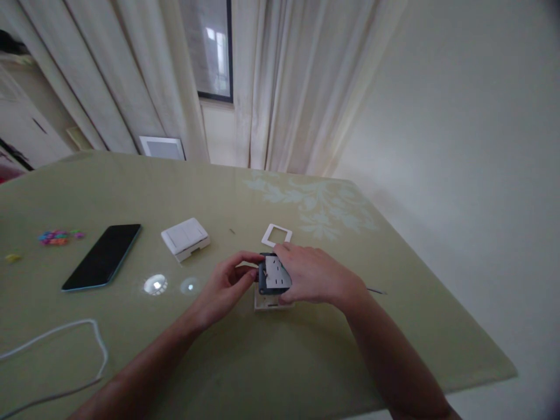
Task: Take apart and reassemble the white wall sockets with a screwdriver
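Both my hands are at a wall socket (275,274) with a white slotted face and a dark grey frame. My right hand (310,273) grips it from the right, its fingers over the top edge and its thumb at the lower right corner. At the left edge, my left hand (234,283) has its thumb and index finger closed on the dark frame. Just under the socket is a white box (266,303), partly hidden by the socket and my right hand. A white square cover frame (266,237) lies flat behind my right hand.
To the left are a white switch box (186,236), a black phone (105,256), small colourful pieces (56,237) and a white cable (100,344). A small screw (231,231) lies behind. A thin metal shaft (377,291) shows beyond my right wrist. The table's right edge runs near the wall.
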The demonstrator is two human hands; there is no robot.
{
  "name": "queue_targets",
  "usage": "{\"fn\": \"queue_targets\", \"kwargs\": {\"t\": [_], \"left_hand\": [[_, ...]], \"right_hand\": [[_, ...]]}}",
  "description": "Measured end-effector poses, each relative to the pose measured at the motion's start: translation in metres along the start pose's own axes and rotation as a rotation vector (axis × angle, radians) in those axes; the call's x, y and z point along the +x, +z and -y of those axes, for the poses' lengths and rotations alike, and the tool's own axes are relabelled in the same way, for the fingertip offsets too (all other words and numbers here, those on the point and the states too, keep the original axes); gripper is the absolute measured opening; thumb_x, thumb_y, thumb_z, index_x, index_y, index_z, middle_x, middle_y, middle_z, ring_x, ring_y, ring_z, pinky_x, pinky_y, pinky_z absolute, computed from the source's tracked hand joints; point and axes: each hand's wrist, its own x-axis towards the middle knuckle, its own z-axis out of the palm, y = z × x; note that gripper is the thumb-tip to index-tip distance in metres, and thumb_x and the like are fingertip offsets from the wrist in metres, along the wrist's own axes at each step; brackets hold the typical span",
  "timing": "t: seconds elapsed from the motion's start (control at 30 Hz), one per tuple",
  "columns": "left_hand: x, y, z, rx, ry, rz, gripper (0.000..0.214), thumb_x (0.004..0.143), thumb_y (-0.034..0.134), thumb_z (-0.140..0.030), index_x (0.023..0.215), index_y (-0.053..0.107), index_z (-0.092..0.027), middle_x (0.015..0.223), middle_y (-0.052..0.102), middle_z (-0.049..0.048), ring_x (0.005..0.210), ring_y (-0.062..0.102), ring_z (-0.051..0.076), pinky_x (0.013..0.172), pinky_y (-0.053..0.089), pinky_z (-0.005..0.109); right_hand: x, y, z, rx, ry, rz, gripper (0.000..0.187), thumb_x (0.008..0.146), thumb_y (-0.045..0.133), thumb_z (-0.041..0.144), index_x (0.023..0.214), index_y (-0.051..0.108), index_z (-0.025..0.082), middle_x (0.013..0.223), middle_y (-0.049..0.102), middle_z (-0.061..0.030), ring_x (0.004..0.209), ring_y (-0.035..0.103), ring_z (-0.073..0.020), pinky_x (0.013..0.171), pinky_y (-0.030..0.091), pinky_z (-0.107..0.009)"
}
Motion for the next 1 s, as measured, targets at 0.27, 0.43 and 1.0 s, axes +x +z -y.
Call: {"fn": "queue_targets", "kwargs": {"t": [0.27, 0.43, 1.0], "left_hand": [[0.0, -0.002, 0.004, -0.03, -0.049, 0.08, 0.036, 0.097, 0.073, -0.044, 0.123, 0.066, -0.021, 0.122, 0.079, 0.0117, 0.106, 0.078, 0.027, 0.093, 0.062, 0.04], [0.0, 0.0, 0.013, -0.037, -0.097, 0.126, 0.045, 0.086, 0.085, -0.037, 0.123, 0.067, -0.018, 0.113, 0.082, 0.0124, 0.107, 0.079, 0.03, 0.096, 0.063, 0.046], [0.0, -0.003, 0.013, -0.036, -0.07, 0.193, 0.025, 0.094, 0.075, -0.034, 0.111, 0.069, -0.017, 0.109, 0.082, 0.0101, 0.103, 0.08, 0.027, 0.093, 0.062, 0.039]], "right_hand": [[0.004, 0.008, 0.001, -0.043, 0.028, 0.037, 0.073, 0.07, 0.088, 0.049, 0.128, 0.06, 0.014, 0.124, 0.071, -0.0169, 0.105, 0.072, -0.0365, 0.08, 0.055, -0.041], [0.008, 0.011, 0.002, -0.079, 0.036, 0.081, 0.08, 0.068, 0.09, 0.058, 0.128, 0.061, 0.014, 0.126, 0.068, -0.0178, 0.107, 0.071, -0.0368, 0.082, 0.055, -0.041], [0.011, 0.009, 0.013, -0.049, -0.181, -0.031, 0.014, 0.098, 0.061, 0.024, 0.107, 0.072, 0.021, 0.101, 0.08, -0.0092, 0.088, 0.073, -0.0229, 0.067, 0.038, -0.029]]}}
